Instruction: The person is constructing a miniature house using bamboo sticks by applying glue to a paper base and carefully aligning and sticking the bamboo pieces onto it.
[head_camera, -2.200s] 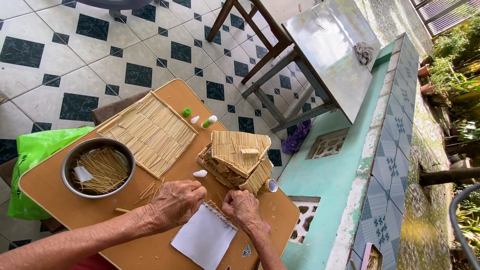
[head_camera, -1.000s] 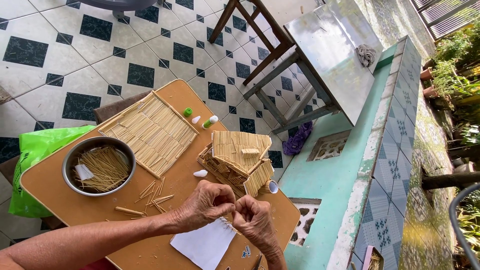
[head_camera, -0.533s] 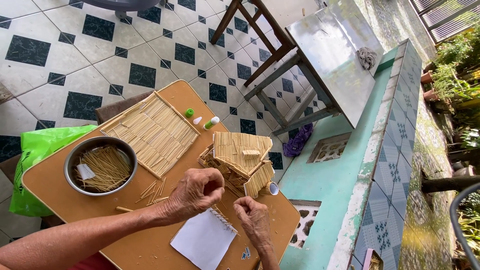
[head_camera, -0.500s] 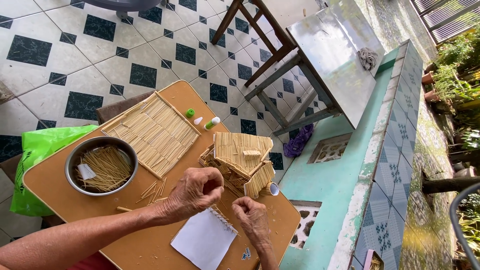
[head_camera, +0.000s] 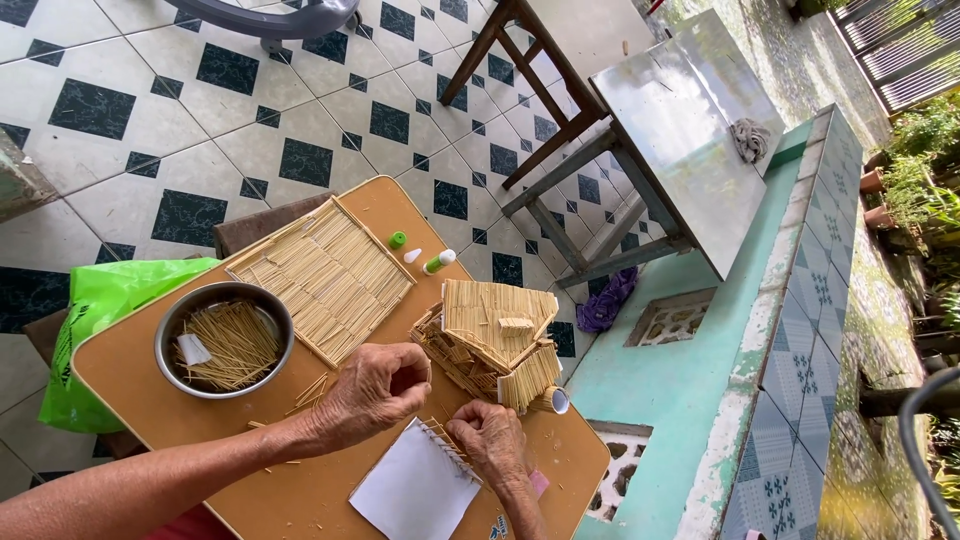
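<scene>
- The left hand (head_camera: 375, 390) hovered just above the table (head_camera: 330, 490) with its fingers curled in and the thumb meeting the fingertips, a pinch suited to something thin; whether a stick was actually in it could not be told.
- The right hand (head_camera: 490, 440) rested low on the board, fingers bent down onto a short row of sticks (head_camera: 445, 445) lined along the upper edge of a white sheet of paper (head_camera: 415, 495), apparently pressing them so they stayed aligned.
- The little stick house (head_camera: 490, 340) stood just beyond both hands, close enough to reach without stretching.
- A metal bowl (head_camera: 225, 340) of loose sticks sat to the left, with a few strays lying between it and the left hand.
- A flat woven stick panel (head_camera: 325, 275) lay behind the bowl, out of the working space.
- A small glue bottle (head_camera: 438, 263) and its green cap (head_camera: 397, 240) lay at the far edge.
- A green plastic bag (head_camera: 95, 320) hung off the left side.
</scene>
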